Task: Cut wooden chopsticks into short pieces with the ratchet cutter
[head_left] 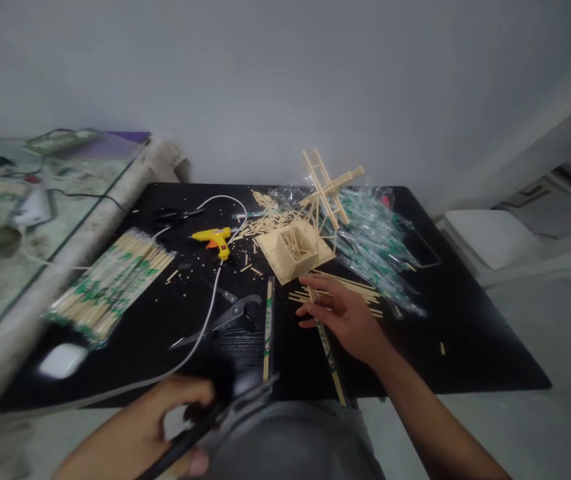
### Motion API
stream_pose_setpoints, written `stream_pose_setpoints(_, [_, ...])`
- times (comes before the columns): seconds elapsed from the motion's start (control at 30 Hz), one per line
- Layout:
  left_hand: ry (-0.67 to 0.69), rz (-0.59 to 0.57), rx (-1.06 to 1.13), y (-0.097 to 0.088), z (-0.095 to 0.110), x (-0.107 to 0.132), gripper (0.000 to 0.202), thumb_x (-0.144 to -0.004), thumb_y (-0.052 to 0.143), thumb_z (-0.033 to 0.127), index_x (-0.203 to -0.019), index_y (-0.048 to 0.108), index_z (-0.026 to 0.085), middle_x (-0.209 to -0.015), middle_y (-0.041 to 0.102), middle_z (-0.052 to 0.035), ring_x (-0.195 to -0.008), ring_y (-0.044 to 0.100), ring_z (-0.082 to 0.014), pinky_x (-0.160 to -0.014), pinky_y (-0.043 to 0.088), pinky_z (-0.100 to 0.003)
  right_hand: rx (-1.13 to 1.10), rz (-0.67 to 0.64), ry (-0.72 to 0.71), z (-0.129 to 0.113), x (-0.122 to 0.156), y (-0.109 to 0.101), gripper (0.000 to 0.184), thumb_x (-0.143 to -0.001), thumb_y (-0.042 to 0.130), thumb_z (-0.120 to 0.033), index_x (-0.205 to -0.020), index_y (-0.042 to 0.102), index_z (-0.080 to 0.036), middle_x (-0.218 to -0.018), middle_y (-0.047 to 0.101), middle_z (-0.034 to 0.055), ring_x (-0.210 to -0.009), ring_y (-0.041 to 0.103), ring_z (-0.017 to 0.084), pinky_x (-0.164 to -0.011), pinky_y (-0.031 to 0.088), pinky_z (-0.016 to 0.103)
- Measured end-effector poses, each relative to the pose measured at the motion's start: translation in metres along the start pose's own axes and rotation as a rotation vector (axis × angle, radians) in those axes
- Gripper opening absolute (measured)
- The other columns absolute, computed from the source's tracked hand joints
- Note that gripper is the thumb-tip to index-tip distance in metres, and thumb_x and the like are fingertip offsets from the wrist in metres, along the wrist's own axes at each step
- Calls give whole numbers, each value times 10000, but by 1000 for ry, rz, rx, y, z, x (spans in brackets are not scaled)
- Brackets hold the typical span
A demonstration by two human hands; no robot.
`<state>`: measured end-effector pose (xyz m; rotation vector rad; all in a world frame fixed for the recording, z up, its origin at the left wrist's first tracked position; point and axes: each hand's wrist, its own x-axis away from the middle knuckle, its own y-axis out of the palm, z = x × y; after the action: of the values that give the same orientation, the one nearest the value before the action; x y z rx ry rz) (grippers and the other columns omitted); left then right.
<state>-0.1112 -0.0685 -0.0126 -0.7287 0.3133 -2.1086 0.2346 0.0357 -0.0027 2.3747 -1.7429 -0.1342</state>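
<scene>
My right hand (346,315) reaches over the black table (465,333) and pinches a wrapped chopstick (329,357) that slants toward my lap; loose bare sticks (360,287) lie under the fingers. My left hand (150,433), blurred, is low by my knee and closed on the handles of black cutters (205,427). Just beyond my right hand stands a small house made of sticks (295,250), with a stick windmill frame (328,190) behind it.
A yellow glue gun (214,239) with a white cord, scissors (225,319), a bundle of wrapped chopsticks (110,283), empty clear wrappers (380,240), stick offcuts (265,220) and another wrapped chopstick (268,327) lie on the table. A glass counter (25,220) stands at left.
</scene>
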Motion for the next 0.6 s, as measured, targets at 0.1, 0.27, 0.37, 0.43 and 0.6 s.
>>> stream_pose_setpoints(0.1, [46, 86, 155, -5, 40, -43, 358, -839, 726, 521, -974, 732, 190, -986, 763, -64, -929, 701, -230, -843, 553, -293, 38, 29, -26, 1, -1, 0, 324, -874, 813, -307, -1193, 769, -344, -1402, 564, 49, -864, 789, 169, -742, 718, 338])
stream_pose_setpoints(0.27, [-37, 585, 172, -39, 41, -75, 428, -790, 730, 596, -919, 722, 188, -929, 762, -63, -882, 701, -249, -810, 561, -327, 117, 84, -55, -3, 3, -8, 220, -964, 711, -374, -1160, 789, -316, -1313, 632, 69, -869, 793, 191, -709, 718, 333])
stream_pose_setpoints(0.37, [-155, 753, 99, -60, 26, -75, 505, -735, 740, 664, -926, 725, 197, -924, 774, -55, -875, 700, -262, -797, 549, -332, 124, 105, -52, -2, 6, -12, 226, -949, 729, -379, -1157, 794, -318, -1316, 640, 66, -938, 778, 205, -726, 721, 343])
stream_pose_setpoints(0.43, [-202, 782, 76, -67, 19, -72, 526, -742, 719, 690, -942, 730, 203, -952, 781, -55, -908, 701, -271, -812, 540, -336, 117, 115, -42, 0, 6, -13, 239, -928, 758, -369, -1159, 795, -323, -1300, 651, 60, -930, 773, 195, -761, 720, 357])
stream_pose_setpoints(0.6, [-81, 518, 55, -57, 24, -65, 474, -867, 590, 661, -789, 667, 200, -807, 699, -36, -801, 632, -217, -731, 501, -301, 110, 111, -53, 1, 5, -9, 265, -892, 801, -321, -1157, 794, -338, -1344, 643, 53, -811, 790, 166, -811, 710, 378])
